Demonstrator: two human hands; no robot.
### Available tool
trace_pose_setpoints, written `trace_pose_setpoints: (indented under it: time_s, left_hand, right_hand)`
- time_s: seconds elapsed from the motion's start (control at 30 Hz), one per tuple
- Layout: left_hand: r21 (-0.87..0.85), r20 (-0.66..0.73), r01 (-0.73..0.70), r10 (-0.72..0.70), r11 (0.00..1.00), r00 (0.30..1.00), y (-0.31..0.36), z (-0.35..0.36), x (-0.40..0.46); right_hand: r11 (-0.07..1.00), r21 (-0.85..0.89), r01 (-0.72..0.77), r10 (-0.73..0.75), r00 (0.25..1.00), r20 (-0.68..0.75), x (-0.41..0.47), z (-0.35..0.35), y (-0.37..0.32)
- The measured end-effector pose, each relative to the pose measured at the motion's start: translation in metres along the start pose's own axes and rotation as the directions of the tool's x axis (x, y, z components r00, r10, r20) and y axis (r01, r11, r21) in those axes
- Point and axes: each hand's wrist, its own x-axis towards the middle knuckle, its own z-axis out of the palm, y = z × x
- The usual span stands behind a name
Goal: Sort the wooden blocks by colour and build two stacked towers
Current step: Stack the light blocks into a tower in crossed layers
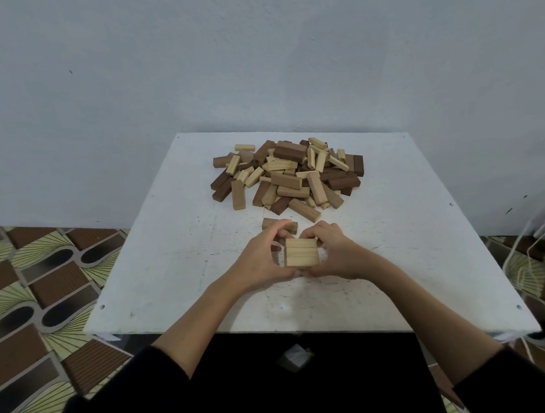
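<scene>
Hands meet at the centre of our view, over the near half of the white counter (160, 277). Our left hand (261, 259) and right hand (333, 253) close in from either side on a small stack of pale blocks (301, 252), its top layer showing a few blocks lying side by side with their long edges running across. The fingers (280, 228) of the left hand curl over the far left corner of the stack, the thumb low on the near side; the right hand's fingers curl round the far right corner in the same way, so both hands press and hold the stack between them. The stack rests on the counter, as far as we can tell, though the palms hide its base.

Just beyond the stack, toward 12 o'clock, a single dark brown block (273, 223) lies flat, partly covered by the left fingertips. Farther off in the same direction, well apart from the hands, sits the loose pile of mixed blocks (288, 175), pale and dark pieces jumbled over one another.

At 9 o'clock of the counter a patterned floor (30, 285) shows brown and green tiles. At 3 o'clock white cords (519, 248) trail down past the counter's edge. Dark sleeves (147, 373) cover our forearms at 6 o'clock.
</scene>
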Motion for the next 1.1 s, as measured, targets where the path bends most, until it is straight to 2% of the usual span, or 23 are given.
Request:
trace_pose_setpoints:
  time_s: [0.23,0.33,0.47,0.57,0.7,0.83,1.1]
  left_hand:
    - [-0.064,0.0,0.043,-0.043,0.997,0.999,-0.007,0.004,-0.002]
    - [-0.059,-0.012,0.028,-0.028,0.998,1.0,-0.011,0.007,-0.005]
    - [0.036,-0.064,-0.006,0.008,0.999,0.998,-0.004,0.014,-0.013]
    - [0.141,-0.087,-0.018,0.031,0.99,0.996,-0.005,0.02,-0.017]
    - [0.384,-0.051,-0.001,0.023,0.923,0.998,-0.004,0.023,-0.017]
    - [0.446,-0.034,0.027,-0.013,0.895,0.999,-0.004,0.027,-0.019]
    - [0.505,-0.015,0.021,-0.016,0.863,1.0,-0.006,0.028,-0.019]
  right_hand:
    - [0.999,0.038,-0.009,0.009,1.0,0.009,-0.002,-0.001,0.002]
    - [0.998,0.054,-0.023,0.026,0.998,-0.059,-0.009,0.0,0.006]
    - [0.994,0.091,-0.06,0.077,0.977,-0.201,-0.019,0.015,0.007]
    - [0.996,0.011,-0.088,0.088,0.957,-0.275,-0.025,0.034,0.002]
    - [0.986,-0.136,-0.097,0.055,0.957,-0.286,-0.029,0.048,0.002]
    - [0.97,-0.222,-0.096,0.033,0.961,-0.273,-0.029,0.052,0.004]
    - [0.96,-0.264,-0.097,0.031,0.969,-0.244,-0.03,0.053,0.003]
